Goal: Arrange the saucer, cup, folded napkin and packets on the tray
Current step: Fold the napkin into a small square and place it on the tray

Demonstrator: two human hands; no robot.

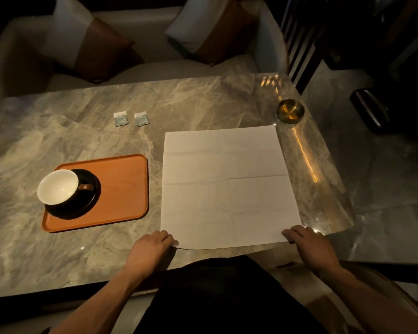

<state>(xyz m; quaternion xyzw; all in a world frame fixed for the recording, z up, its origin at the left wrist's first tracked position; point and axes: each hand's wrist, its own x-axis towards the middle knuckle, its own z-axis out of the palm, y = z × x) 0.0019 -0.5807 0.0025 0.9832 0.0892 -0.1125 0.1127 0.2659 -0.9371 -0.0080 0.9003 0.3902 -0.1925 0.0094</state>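
Note:
An orange tray (123, 189) lies on the marble table at the left. On its left part a black saucer (92, 201) carries a cup (58, 186) that is white inside, its handle pointing right. A large white napkin (227, 186) lies spread flat to the right of the tray, creased from old folds. My left hand (152, 247) pinches the napkin's near left corner. My right hand (307, 242) rests on its near right corner. Two small pale packets (121, 118) (141, 118) lie side by side on the table beyond the tray.
A brass bowl (290, 110) stands near the table's far right corner. The table's right edge runs just past the napkin. Cushioned chairs with pillows (87, 42) stand behind the far edge. My dark lap fills the near middle.

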